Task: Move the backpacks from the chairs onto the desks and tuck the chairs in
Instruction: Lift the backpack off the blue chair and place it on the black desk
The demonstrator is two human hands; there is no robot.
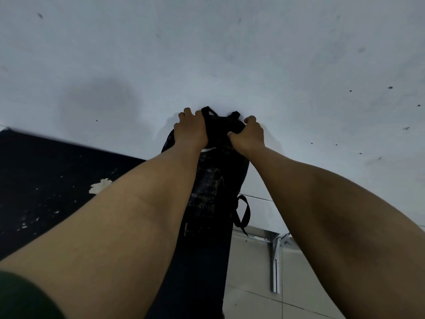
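Pale grey table (230, 54) filling the upper view, beyond and to both sides of the fingers; surface scuffed, with dark specks scattered to the right and a broad dim smudge to the left. Black backpack (213, 180) lying lengthwise across the near edge of the table, top end on the surface, lower part hanging off toward the viewer. Left hand (190, 130) gripping the top left of the backpack, fingers (187, 111) curled over the fabric. Right hand (248, 133) gripping the top right, fingers curled tight, thumb pinching a fold. Two black strap loops showing between the hands at the far end. A loose black strap (243, 212) dangling below the right hand, off the table edge. Left of the left hand, nearer the viewer, a dark panel (46, 180) flecked with white spots and one pale chipped patch. Below the right hand, light tiled floor (299, 284) and a white metal frame leg (276, 265) under the table. Dark green sleeve (20, 298) at the lower left corner.
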